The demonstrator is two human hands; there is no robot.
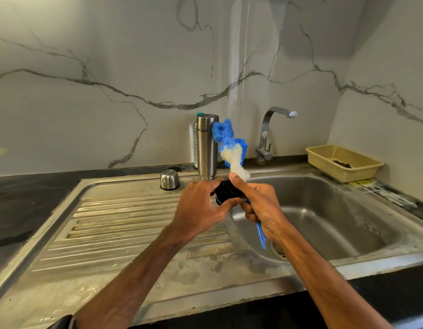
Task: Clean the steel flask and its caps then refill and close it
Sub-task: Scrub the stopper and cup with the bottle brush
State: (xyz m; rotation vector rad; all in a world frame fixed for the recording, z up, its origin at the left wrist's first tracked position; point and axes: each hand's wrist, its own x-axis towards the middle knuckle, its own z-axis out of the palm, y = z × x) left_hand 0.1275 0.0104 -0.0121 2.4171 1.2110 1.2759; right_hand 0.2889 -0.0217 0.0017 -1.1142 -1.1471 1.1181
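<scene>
Counting as I go: one steel flask [207, 148] at centre frame, one steel cap [169, 179] just left of it, one black cap [226, 192] below, so two caps. One brush [229, 143], one plastic bottle [194, 143], one tap [267, 136], one sink [336, 210], one basket [343, 162] at right. Two hands: my left hand [201, 206], my right hand [261, 206].

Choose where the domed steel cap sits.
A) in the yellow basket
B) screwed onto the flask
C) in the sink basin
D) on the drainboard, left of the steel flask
D: the domed steel cap stands on the drainboard, left of the steel flask and apart from it.
</scene>
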